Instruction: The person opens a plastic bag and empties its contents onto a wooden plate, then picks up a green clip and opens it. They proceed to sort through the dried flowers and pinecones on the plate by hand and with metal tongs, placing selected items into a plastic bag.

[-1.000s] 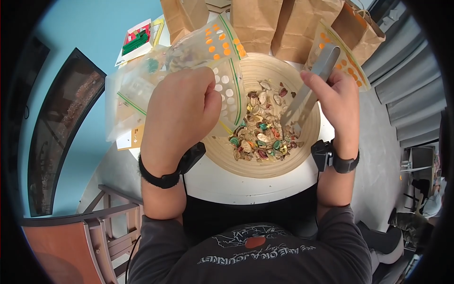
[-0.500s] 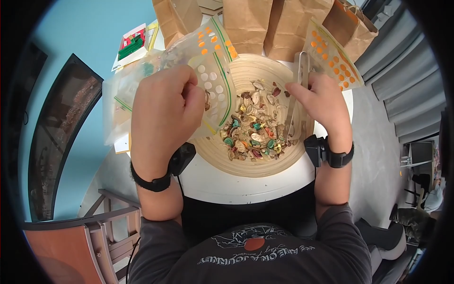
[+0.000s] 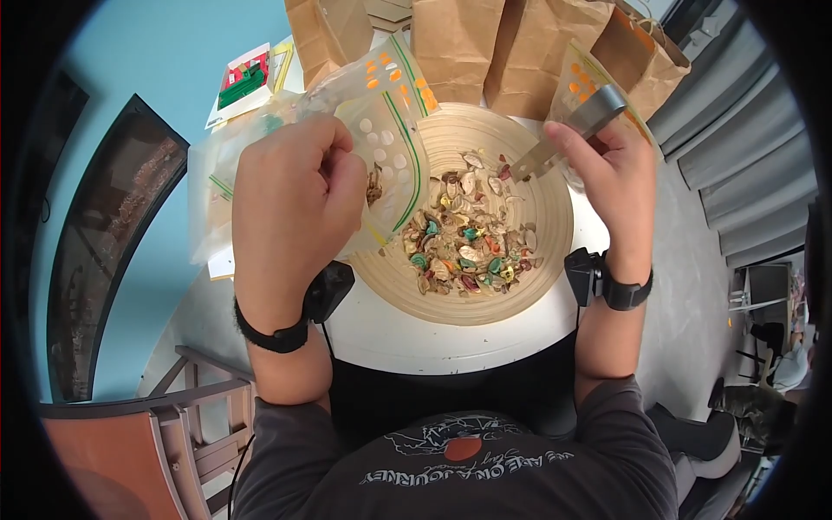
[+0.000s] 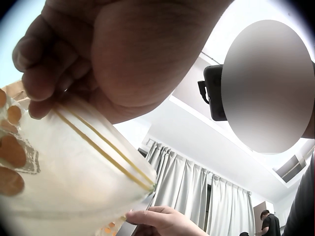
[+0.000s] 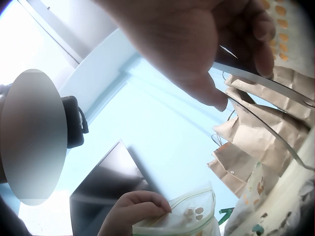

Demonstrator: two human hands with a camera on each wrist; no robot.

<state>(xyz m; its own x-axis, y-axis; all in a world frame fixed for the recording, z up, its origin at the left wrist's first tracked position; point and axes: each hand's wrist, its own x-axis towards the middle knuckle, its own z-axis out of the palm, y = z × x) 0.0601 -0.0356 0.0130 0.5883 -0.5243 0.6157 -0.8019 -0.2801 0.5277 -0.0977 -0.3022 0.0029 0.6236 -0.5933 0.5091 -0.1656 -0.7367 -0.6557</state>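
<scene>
A wide round wooden bowl (image 3: 451, 314) sits on the white table, holding a mix of dried petals and leaves (image 3: 468, 251) in tan, green, yellow and dark red. My left hand (image 3: 295, 204) grips the edge of a clear zip bag (image 3: 407, 173) with pale dots and a green seal line, at the bowl's left side; brown dried bits show inside. In the left wrist view, yellow seal strips run across the bag (image 4: 88, 172). Above the bowl's right side, my right hand (image 3: 617, 186) pinches metal tongs (image 3: 601, 110), their tips close to dark red petals at the far right.
Brown paper bags (image 3: 455, 52) stand in a row behind the bowl. A zip bag with orange dots (image 3: 400, 76) lies behind the left-hand one, and another (image 3: 576, 78) stands at the right. A box with red and green items (image 3: 243, 80) is at the back left.
The tongs came upright over the bowl's right side, then swung so their tips point farther back, away from the main pile. My left hand shifted slightly left, still gripping the bag.
</scene>
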